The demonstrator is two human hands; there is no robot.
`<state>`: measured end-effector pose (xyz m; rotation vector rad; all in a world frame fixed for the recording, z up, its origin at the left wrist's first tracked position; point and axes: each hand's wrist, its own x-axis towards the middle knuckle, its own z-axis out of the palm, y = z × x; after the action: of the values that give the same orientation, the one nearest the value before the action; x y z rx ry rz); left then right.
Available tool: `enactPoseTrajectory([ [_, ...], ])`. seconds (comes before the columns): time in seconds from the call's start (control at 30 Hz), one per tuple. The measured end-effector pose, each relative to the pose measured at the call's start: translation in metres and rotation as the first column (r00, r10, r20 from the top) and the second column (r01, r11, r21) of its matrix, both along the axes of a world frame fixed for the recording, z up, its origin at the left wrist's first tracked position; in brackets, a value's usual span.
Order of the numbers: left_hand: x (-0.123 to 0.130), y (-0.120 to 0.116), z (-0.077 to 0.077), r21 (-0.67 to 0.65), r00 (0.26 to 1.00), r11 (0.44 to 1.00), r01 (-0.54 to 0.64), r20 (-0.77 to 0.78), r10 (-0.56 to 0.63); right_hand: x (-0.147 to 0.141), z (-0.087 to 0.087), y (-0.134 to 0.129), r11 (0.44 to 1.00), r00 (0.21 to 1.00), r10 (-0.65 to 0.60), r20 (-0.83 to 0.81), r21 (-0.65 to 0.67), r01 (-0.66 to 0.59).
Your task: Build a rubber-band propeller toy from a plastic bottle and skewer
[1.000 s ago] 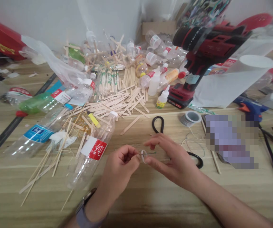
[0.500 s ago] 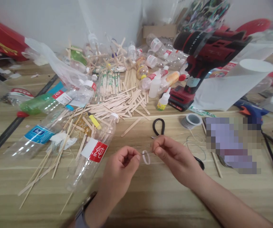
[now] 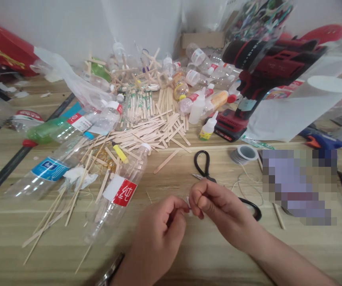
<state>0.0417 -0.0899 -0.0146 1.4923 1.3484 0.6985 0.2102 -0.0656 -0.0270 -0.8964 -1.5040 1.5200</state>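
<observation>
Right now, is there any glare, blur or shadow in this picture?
Head view: white glints streak the nearest clear plastic bottle with a red-and-white label; head view: the bare left hand looks slightly blurred, and the small white piece beside it is mostly covered; head view: a faint shadow darkens the pale wooden table near the bottom edge.

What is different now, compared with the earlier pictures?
Your right hand has closed its spread fingers. Your left hand has moved rightward, closer to it; the white ring between them is now mostly hidden. What each hand grips is unclear. The scissors, spool and drill stayed in place.
</observation>
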Motion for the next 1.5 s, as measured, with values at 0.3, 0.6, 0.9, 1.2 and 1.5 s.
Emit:
enactPoseTrajectory([
  [0.3,-0.002,-0.002,0.000,-0.064,1.000,0.998,0.001,0.027,0.001,0.002,0.004,-0.002,0.986,0.984,-0.068,0.166,0.159,0.042],
  [0.6,-0.004,-0.001,-0.001,-0.072,0.999,0.997,0.032,0.009,-0.031,0.003,0.002,-0.002,0.991,0.985,-0.057,0.165,0.127,0.036],
  [0.9,-0.003,0.001,-0.001,-0.071,0.999,0.996,0.048,-0.003,-0.048,0.003,0.003,0.000,0.990,0.984,-0.062,0.166,0.138,0.039],
  [1.2,-0.003,0.001,-0.001,-0.070,0.998,0.996,0.062,0.000,-0.063,0.005,0.000,0.000,0.996,0.985,-0.050,0.163,0.084,0.037],
  [1.5,-0.003,0.005,-0.003,-0.215,0.997,0.976,0.036,0.077,-0.020,0.004,-0.005,0.006,0.988,0.997,-0.038,-0.061,-0.149,0.029],
])
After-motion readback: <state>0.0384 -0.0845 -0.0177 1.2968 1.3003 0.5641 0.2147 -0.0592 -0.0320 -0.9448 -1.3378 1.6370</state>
